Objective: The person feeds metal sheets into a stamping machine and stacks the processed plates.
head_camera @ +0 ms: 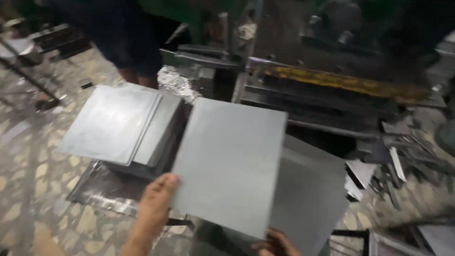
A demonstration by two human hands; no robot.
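A flat grey metal sheet (230, 161) is held level in front of me. My left hand (154, 208) grips its near left edge, thumb on top. My right hand (275, 244) holds its near right corner from below, with only the fingers showing at the bottom of the view. Under the sheet lies another grey sheet (310, 199). To the left sits a stack of similar grey sheets (118, 123), the top ones fanned out.
A dark metal machine with a yellow-stained bar (332, 83) stands behind the sheet. Metal offcuts (393, 166) litter the stone-patterned floor (28, 180) at right. Another person's legs (135, 52) stand at the back left.
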